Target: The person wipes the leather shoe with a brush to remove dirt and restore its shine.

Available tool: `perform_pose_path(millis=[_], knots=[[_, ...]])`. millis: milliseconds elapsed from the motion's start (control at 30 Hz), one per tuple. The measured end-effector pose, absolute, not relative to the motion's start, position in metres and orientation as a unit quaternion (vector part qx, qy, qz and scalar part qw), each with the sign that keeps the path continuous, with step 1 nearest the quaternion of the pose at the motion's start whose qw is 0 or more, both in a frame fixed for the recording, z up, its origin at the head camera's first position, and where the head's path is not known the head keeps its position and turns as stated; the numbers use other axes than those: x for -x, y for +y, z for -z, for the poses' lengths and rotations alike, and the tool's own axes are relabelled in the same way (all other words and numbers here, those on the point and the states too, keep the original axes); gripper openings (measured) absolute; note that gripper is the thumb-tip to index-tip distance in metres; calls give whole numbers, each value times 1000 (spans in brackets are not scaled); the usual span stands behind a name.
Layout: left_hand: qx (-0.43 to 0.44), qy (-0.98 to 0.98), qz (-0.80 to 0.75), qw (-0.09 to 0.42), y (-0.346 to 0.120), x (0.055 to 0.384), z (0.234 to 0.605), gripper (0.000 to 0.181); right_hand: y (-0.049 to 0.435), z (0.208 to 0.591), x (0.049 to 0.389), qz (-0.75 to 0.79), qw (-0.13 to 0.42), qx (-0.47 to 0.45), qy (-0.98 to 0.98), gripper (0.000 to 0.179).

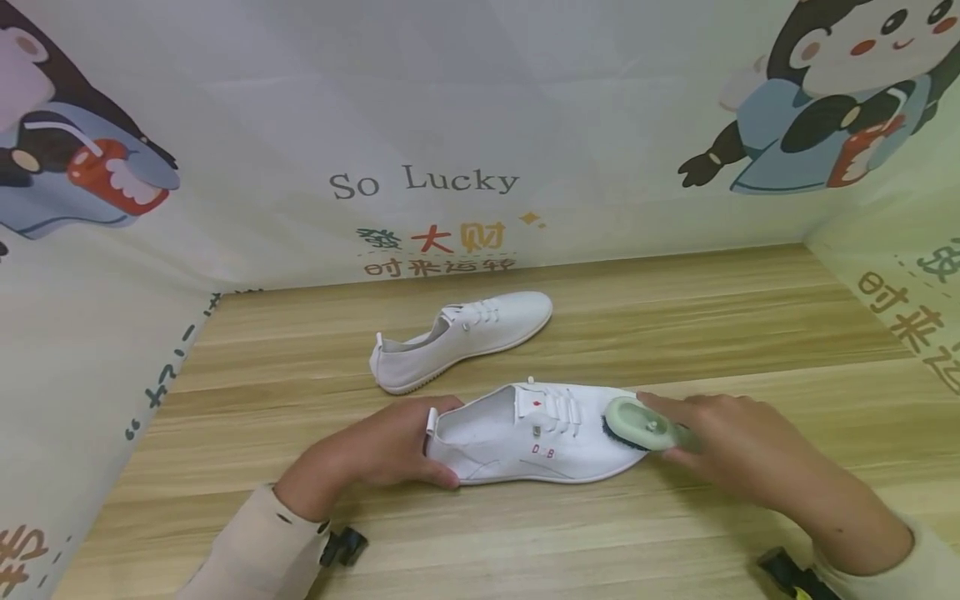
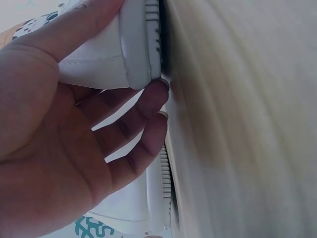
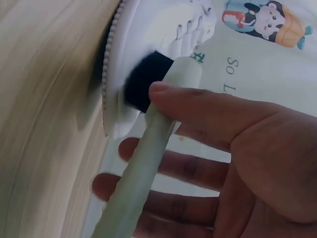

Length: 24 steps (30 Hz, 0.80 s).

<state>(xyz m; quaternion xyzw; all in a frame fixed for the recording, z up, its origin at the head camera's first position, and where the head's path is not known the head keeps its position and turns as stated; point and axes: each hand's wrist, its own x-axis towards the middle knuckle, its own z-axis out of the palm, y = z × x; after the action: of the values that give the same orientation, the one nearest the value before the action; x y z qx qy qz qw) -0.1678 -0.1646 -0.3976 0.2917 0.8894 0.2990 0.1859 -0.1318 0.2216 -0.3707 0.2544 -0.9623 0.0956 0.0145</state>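
A white lace-up shoe with small red letters on its side lies sole down in the head view, toe to the right. My left hand grips it by the heel, thumb on the near side and fingers behind. In the left wrist view the fingertips come close to the wooden surface beside the ridged sole. With my right hand I hold a pale green scrub brush by its handle, thumb along the top. Its dark bristles rest on the toe of the shoe in the right wrist view.
A second white shoe sits just behind, its toe pointing right and away. Both stand on a wood-grain surface. A pale printed sheet with cartoon figures and lettering rises at the back and along both sides.
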Motion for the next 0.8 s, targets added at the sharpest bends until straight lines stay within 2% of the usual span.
perform_pose_path(millis=[200, 567, 800], knots=[[-307, 913, -234, 134, -161, 166, 394, 57, 228, 369, 132, -79, 22, -246, -966, 59], [-329, 926, -185, 5, -157, 164, 390, 67, 225, 361, 135, -75, 137, -248, -956, 58], [-320, 935, -141, -52, -149, 159, 386, 68, 222, 361, 137, -82, 168, -249, -950, 57]])
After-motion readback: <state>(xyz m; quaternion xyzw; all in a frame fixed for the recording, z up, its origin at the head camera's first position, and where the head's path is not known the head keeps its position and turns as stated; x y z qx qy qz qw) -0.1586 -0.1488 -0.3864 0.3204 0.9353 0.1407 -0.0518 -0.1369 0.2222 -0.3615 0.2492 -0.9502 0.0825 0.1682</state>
